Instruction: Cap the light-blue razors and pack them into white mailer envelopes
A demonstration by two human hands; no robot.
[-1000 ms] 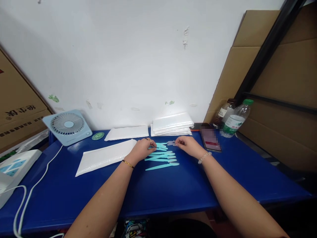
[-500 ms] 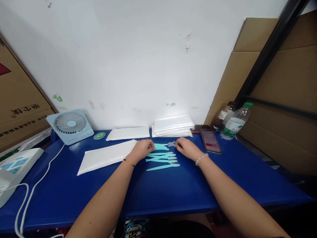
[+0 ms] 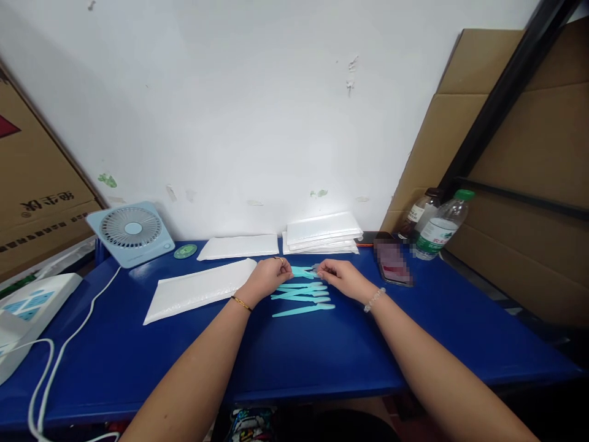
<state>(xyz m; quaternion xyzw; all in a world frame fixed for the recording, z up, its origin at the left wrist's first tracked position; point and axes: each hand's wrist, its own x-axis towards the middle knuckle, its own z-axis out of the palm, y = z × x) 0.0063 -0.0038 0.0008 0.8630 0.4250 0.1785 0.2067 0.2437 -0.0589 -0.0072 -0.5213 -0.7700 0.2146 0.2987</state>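
Observation:
Several turquoise eyebrow razors (image 3: 304,309) lie in a loose row on the blue table in front of me. Behind them, my left hand (image 3: 270,276) is closed in a pinch on the handle end of one razor (image 3: 301,273). At that razor's blade end, the fingertips of my right hand (image 3: 341,277) are pinched around what looks like a small clear blade cover, mostly hidden. More translucent covers (image 3: 314,267) sit just behind these fingertips. A white padded mailer (image 3: 197,291) lies partly behind my left hand.
A stack of white padded mailers (image 3: 322,233) and a single mailer (image 3: 237,247) rest along the wall. On the left are a blue fan (image 3: 133,236), a power strip (image 3: 41,313) and a white cable. To the right, a phone (image 3: 394,267) lies near two bottles (image 3: 439,230).
My right hand has moved left, from the clear covers to the blade end of the razor. My left hand has shifted slightly right with the razor.

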